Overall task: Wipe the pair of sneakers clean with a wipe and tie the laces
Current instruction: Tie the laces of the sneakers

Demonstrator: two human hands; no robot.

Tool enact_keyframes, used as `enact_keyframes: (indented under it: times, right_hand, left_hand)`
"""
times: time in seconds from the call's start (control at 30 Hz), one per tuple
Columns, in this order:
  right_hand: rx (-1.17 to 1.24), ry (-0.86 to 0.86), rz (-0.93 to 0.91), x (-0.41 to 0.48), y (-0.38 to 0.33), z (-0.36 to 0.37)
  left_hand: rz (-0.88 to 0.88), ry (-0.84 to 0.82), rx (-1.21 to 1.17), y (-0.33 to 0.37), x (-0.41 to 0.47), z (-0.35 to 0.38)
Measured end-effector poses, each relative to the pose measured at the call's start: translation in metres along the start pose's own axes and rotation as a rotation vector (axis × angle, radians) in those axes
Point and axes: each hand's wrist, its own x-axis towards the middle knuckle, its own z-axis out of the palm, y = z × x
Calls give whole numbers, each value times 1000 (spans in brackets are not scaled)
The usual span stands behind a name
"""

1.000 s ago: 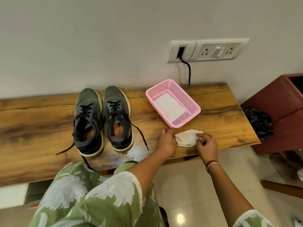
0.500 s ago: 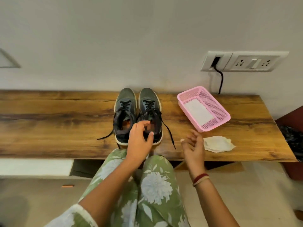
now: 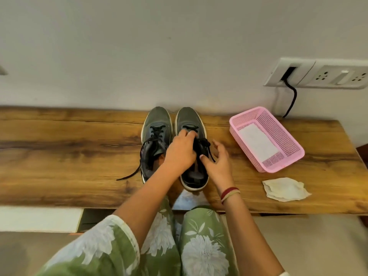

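Well, the pink basket (image 3: 247, 111) stood on the right part of the wooden bench (image 3: 69, 148), close to the wall, with one flat white sheet (image 3: 258, 144) lying on its floor. A crumpled wipe (image 3: 284, 189) lay apart from it, between the basket and the bench's front edge. The two sneakers sat side by side mid-bench, toes near the wall and heels toward the person. The left hand (image 3: 180, 150) lay over the right sneaker (image 3: 189, 118), its fingers curled round the laces (image 3: 205, 144) at the tongue. The right hand (image 3: 218, 162) hovered just beside that shoe, fingers spread and loose, gripping nothing I could make out. One loose lace (image 3: 129, 175) of the left sneaker (image 3: 157, 124) trailed leftward over the wood. A strip of wood separated the shoes from the basket, and a long stretch ran left of them.
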Motion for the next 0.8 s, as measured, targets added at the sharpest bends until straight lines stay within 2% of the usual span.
enact_keyframes:
  times: [0.13, 0.3, 0.53, 0.63, 0.8]
  right_hand:
    - [126, -136, 43, 18, -4, -2]
    - [249, -116, 67, 14, -8, -1]
    - [397, -247, 134, 5, -27, -11]
    - [442, -336, 150, 8, -34, -14]
    - [297, -431, 127, 19, -41, -18]
  left_hand:
    - [41, 31, -72, -11, 3, -7]
    - [41, 20, -156, -19, -6, -17]
    - [-75, -201, -727, -26, -11, -28]
    - [-143, -223, -923, -22, -12, -35]
    - [-143, -199, -1014, -17, -8, -47]
